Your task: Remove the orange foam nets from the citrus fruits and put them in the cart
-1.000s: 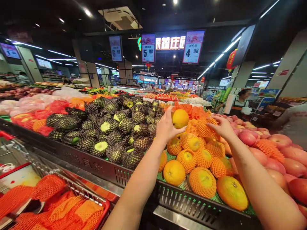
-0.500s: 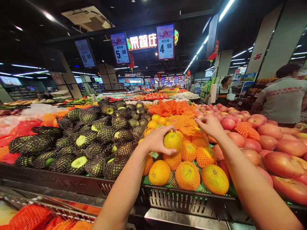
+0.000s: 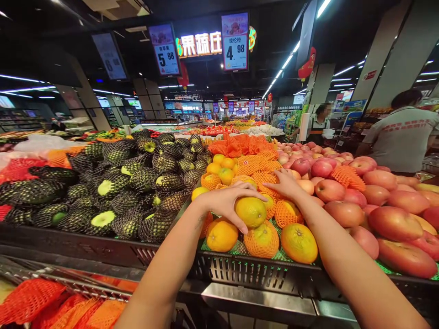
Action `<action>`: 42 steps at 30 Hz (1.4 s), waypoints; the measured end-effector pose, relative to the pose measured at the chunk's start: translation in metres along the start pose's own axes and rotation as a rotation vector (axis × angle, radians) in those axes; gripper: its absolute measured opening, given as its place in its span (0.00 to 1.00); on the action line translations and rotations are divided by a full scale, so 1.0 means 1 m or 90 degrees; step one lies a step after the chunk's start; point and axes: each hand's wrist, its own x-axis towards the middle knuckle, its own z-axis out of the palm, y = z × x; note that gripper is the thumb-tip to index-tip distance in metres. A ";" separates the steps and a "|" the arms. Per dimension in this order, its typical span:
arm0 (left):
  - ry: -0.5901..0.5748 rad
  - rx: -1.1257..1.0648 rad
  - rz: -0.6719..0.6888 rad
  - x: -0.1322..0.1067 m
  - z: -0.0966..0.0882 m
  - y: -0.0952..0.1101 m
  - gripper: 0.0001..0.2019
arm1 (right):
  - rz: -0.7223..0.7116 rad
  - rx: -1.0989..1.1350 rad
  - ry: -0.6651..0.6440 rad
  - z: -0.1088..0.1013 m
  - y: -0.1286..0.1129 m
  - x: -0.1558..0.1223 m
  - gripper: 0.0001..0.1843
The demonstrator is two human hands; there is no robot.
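Dim supermarket hall, price screens (image 3: pixel 235 43) lit overhead; above the black crate (image 3: pixel 247 270), the left hand (image 3: pixel 222 203) has thumb and fingers clamped around a bare orange (image 3: pixel 251 213), probably firm, fairly heavy and slippery, best held round its girth; near-round, it shows no clear long axis; where its stem end points, or whether the right hand (image 3: pixel 287 183) grips the foam netting (image 3: pixel 264 177), I cannot tell.

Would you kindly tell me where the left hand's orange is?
The held orange is just right of centre in the head view, just above a netted orange in the black crate.
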 end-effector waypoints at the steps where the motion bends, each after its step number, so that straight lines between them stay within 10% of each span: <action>1: 0.000 -0.014 0.000 0.000 0.000 0.001 0.40 | -0.011 0.015 0.028 -0.002 0.000 0.000 0.27; 14: -0.076 -0.057 0.001 -0.003 -0.002 -0.004 0.44 | -0.140 0.089 0.184 -0.015 0.007 0.001 0.11; 31: -0.106 -0.034 -0.044 -0.006 0.001 -0.002 0.45 | 0.196 0.186 0.114 -0.037 0.007 -0.007 0.19; 42: 0.130 0.061 -0.061 0.017 0.025 0.029 0.34 | 0.119 0.384 0.263 -0.037 0.005 -0.003 0.08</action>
